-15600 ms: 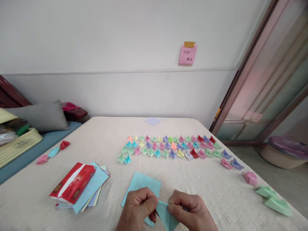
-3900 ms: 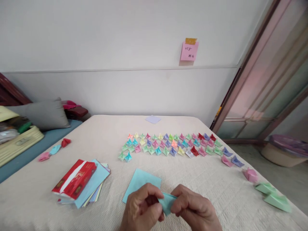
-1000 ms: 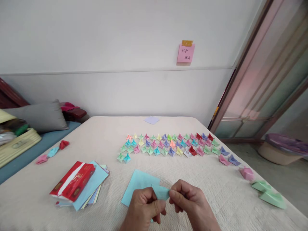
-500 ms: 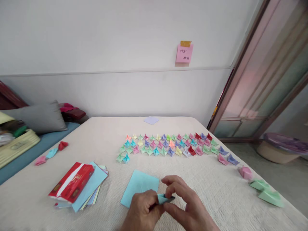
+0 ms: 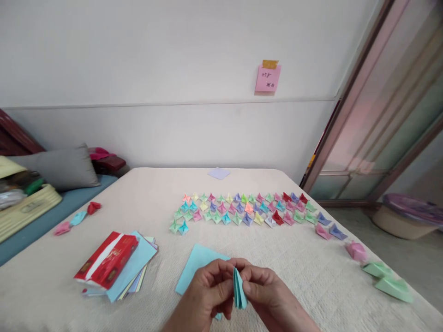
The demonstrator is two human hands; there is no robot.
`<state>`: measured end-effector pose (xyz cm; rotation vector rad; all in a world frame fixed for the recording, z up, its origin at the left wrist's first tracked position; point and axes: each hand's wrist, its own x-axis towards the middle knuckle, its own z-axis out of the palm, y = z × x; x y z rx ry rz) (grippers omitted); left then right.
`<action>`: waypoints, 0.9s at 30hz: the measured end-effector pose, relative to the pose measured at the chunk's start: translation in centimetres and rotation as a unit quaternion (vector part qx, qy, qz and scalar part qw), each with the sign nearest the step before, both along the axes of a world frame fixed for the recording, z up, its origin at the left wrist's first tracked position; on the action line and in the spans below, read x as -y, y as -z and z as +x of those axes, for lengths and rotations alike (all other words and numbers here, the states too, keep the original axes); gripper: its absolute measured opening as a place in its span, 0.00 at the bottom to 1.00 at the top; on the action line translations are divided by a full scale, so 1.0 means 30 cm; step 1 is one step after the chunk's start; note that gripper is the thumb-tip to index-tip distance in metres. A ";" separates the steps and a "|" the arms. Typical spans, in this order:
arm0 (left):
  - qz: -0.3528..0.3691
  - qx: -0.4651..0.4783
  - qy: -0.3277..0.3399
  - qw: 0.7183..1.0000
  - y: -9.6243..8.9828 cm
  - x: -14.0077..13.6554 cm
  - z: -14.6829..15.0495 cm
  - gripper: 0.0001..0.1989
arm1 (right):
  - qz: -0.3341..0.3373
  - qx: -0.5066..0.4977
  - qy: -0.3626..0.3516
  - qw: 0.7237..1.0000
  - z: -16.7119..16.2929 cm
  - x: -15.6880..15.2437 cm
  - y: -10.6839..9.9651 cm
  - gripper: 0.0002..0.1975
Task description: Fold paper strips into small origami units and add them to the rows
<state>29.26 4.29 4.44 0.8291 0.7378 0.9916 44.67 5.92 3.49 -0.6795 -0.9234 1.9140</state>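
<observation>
A folded piece of light-blue paper (image 5: 239, 291) stands upright between my hands, its layers showing edge-on. My left hand (image 5: 212, 291) pinches it from the left, the fingertips partly hidden behind the paper. From the right, my right hand (image 5: 263, 287) grips the same piece between thumb and fingers. Beneath and behind my left hand lies a flat light-blue sheet (image 5: 195, 263) on the cloth, partly covered by that hand. Beyond them, several small folded paper boats (image 5: 226, 217) of many colours sit in rows.
To the left, a red packet (image 5: 107, 259) rests on a stack of coloured paper (image 5: 145, 251). Larger folded pieces, pink (image 5: 356, 251) and green (image 5: 392, 287), line the right edge. A lilac sheet (image 5: 219, 173) lies at the back by the wall. Three folded pieces (image 5: 79, 217) are at far left.
The folded blue paper has been turned from lying sideways to upright. My right hand's fingers, raised and spread before, have closed onto it. The view has shifted slightly.
</observation>
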 end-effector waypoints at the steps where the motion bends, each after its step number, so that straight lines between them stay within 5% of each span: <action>1: -0.007 0.008 -0.001 1.000 0.000 0.001 0.002 0.08 | -0.005 -0.003 -0.001 1.000 -0.003 0.000 0.001 0.09; 18: -0.035 0.018 -0.018 0.999 0.026 0.002 0.002 0.12 | 0.017 0.116 0.012 0.993 0.017 0.000 -0.020 0.11; 27: -0.098 0.105 0.039 0.989 0.067 0.000 0.013 0.09 | -0.054 0.065 -0.013 0.996 0.019 -0.003 0.001 0.15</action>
